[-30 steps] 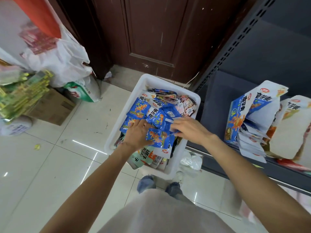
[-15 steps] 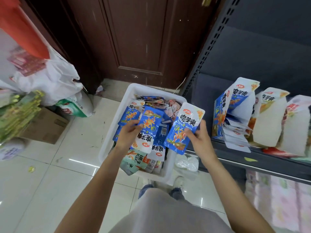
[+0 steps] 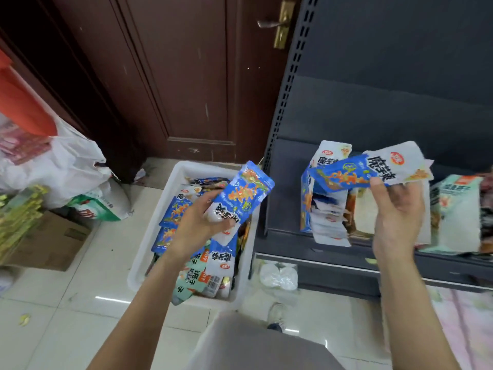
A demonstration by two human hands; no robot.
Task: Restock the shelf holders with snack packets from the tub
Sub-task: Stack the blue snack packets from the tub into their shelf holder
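Holding one blue-and-white snack packet in each hand, I stand between the white tub (image 3: 170, 209) on the tiled floor and the dark shelf (image 3: 346, 260) to its right. My right hand (image 3: 397, 217) pinches its packet (image 3: 373, 170) by the lower edge, thumb over the front and fingers curled behind, and carries it lying sideways just in front of the open cardboard holder (image 3: 320, 193) printed with the same blue design. My left hand (image 3: 197, 225) grips the second packet (image 3: 240, 198) by its white end, above the tub, where many more packets lie heaped. This looks like the carrying step, with restocking only begun: the holder shows room, the tub is well filled. Next, I judge, the right packet needs turning upright and sliding in behind those already standing there, without crumpling the flimsy holder's torn flap, before the left one follows.
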